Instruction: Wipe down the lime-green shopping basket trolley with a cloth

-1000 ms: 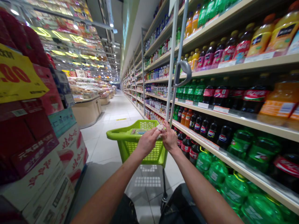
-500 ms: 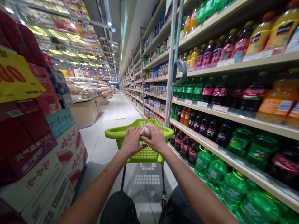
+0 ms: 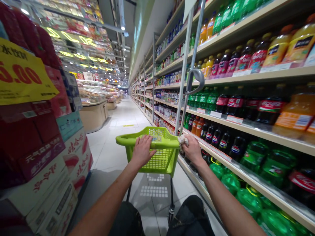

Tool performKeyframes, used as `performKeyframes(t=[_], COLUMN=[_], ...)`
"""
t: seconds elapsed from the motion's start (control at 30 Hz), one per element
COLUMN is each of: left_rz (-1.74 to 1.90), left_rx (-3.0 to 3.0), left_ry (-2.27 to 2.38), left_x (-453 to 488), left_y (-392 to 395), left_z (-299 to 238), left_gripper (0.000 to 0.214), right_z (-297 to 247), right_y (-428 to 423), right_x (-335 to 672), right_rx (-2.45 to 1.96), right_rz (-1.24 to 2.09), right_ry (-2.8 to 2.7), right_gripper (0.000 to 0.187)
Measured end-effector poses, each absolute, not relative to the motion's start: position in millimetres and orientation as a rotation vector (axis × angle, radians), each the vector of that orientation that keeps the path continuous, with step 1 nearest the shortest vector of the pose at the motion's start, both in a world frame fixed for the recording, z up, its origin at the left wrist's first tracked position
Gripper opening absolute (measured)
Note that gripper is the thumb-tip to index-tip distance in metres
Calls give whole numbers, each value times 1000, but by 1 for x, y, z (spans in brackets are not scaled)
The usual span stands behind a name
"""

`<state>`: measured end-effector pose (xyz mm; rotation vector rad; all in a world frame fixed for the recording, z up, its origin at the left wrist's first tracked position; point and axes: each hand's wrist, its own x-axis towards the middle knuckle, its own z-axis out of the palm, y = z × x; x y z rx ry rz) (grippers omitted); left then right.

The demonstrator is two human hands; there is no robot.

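A lime-green shopping cart (image 3: 157, 168) with a perforated basket stands right in front of my knees. My left hand (image 3: 143, 150) rests on the near rim, left of the middle, its fingers stretched out over the edge. At the rim's right corner, my right hand (image 3: 192, 149) grips a crumpled whitish cloth (image 3: 182, 140) that touches the green plastic. A small label sits on the rim beside my left fingers. Part of the cloth is hidden by my right hand.
Shelves of soft drink bottles (image 3: 235, 101) line the right side, close to my right arm. A grey looped handle (image 3: 195, 80) hangs from a shelf-side pole. Stacked drink cartons (image 3: 73, 147) stand at left under a yellow price sign (image 3: 24, 72). A tiled aisle (image 3: 120, 118) runs ahead.
My right hand has moved with the cloth from the rim's middle to its right corner. My left hand stays on the rim. The view has shifted slightly left.
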<state>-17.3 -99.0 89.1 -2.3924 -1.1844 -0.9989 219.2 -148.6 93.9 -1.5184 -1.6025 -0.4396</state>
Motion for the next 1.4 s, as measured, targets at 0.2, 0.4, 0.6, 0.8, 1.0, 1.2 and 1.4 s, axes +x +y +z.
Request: performKeyframes(t=[0.2,0.4,0.6,0.8,1.0,1.2,1.4], left_rz=[-996,-968,-881,-781,-774,-779,-782], left_rx=[-2373,-2372,-2360,-2356,-2367,-2382,-2374], left_ry=[-1199,-1183,-1283,-1324,-1328,-1345,-1334], left_x=[0,-2,3,4,7,20,-7], left_y=[-105,-104,-109,-109,-109,-112,-101], left_z=[88,87,91,93,93,96,94], left_gripper=[56,54,54,57,57,58,54], right_z=[95,89,79,74,78,75,77], right_y=[-138,-140,-133,-128,-130,-126,-127], right_x=[167,191,219,175,233,187,216], right_rx=[-1457,-1475,-1499,-1352,-1584,-1423,-1542], right_rz=[-447,-479,-582,-625,-638,-667,-673], right_ry=[-1748,-1748,-1506,-1742,-1449,-1659,-1571], right_gripper=[39,30,31,31,30,30,31])
